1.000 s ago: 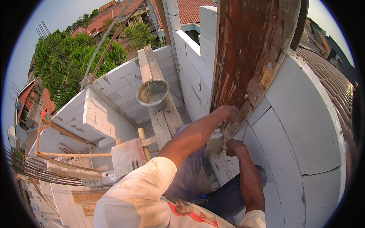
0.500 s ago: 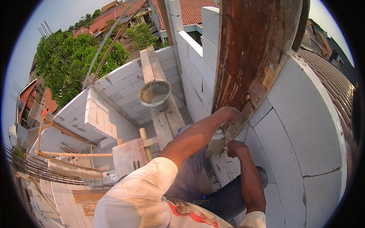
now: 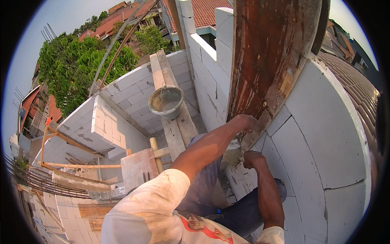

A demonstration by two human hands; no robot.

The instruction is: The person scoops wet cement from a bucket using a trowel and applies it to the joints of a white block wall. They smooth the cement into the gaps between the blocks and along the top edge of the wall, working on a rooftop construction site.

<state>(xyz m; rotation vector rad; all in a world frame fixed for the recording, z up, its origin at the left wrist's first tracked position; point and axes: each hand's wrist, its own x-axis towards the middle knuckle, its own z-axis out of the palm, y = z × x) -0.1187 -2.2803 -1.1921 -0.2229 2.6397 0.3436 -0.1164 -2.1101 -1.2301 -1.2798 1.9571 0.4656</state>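
Note:
A tall brown wooden board (image 3: 268, 53) stands against the pale block wall (image 3: 313, 154). At its lower end my left hand (image 3: 247, 123) bends down with curled fingers close to the board's edge; the fingertips and anything in them are hidden. Just below, my right hand (image 3: 253, 159) is closed in a pinch near the foot of the board. What it grips is too small to make out. Beside the right hand, a rough grey mortar-coloured lump (image 3: 233, 157) shows between the board's end and my leg. A thin dark line, perhaps wire, runs by the wall there.
A grey bucket (image 3: 179, 109) with mortar residue sits on wooden scaffold planks (image 3: 175, 136) ahead of me. A square board (image 3: 138, 168) lies left of my knee, near a timber post (image 3: 156, 154). Steel bars (image 3: 44, 183) and lower block walls are at the left; a tiled roof (image 3: 349, 87) is beyond the wall.

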